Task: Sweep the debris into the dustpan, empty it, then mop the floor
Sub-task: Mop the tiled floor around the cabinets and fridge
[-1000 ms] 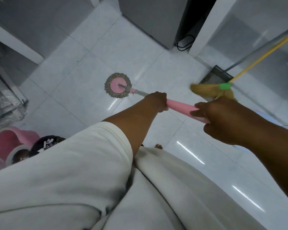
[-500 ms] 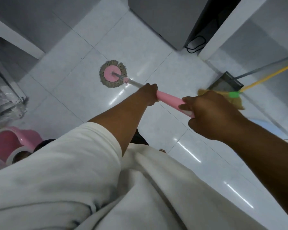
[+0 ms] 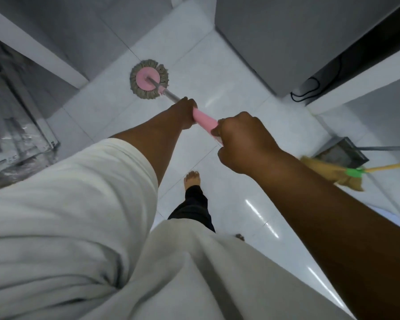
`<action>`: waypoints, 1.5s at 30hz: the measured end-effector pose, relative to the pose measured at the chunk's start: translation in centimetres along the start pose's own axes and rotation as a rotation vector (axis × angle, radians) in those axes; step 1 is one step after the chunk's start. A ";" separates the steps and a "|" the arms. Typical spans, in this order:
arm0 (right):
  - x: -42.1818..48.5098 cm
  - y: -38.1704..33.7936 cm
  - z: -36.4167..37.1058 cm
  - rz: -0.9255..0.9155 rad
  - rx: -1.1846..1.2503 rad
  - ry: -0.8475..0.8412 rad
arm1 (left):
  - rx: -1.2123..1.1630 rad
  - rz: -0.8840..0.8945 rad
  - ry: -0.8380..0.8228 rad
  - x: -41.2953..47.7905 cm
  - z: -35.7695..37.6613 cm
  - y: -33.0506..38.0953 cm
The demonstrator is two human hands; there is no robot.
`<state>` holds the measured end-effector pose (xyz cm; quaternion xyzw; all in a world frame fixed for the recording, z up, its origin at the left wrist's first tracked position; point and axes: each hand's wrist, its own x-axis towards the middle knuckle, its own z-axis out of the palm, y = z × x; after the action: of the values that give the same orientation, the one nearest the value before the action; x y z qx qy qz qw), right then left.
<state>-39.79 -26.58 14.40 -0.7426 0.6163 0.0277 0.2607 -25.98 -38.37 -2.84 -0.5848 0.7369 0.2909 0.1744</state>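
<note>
The mop head (image 3: 149,82) at eleven o'clock is pink, fringed grey-beige; its grip (image 3: 204,121) is pink. White floor tiles (image 3: 229,72) carry thin grey lines. At three o'clock, the broom (image 3: 343,179) is tan, green-collared, yellow-handled; the dustpan (image 3: 342,153) is dark grey.

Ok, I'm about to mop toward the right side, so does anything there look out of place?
Nothing looks spilled or broken. The broom and dustpan sit on the tiles at the right, likely in the way of the mop. A black cable loops out of the dark gap beside the grey cabinet.
</note>
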 end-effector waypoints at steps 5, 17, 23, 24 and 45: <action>1.3 -1.0 0.1 0.022 -0.002 -0.021 | -0.058 -0.026 0.024 0.1 -0.7 -1.4; -8.0 1.9 -3.4 -0.014 -0.094 -0.084 | -0.182 0.025 -0.029 -6.6 4.0 4.9; -9.8 1.9 -5.2 -0.084 -0.135 -0.105 | -0.432 -0.012 0.102 -9.3 5.2 6.3; -9.5 1.6 -5.6 -0.093 -0.147 -0.116 | -0.490 -0.021 0.114 -9.5 5.3 6.1; 15.4 -21.0 -22.2 -0.165 0.118 -0.059 | -0.722 -0.033 0.197 -4.4 -14.6 -11.3</action>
<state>-22.81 -47.61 35.34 -0.7730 0.5456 -0.0084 0.3237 -12.75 -45.97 8.47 -0.6454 0.5908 0.4715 -0.1100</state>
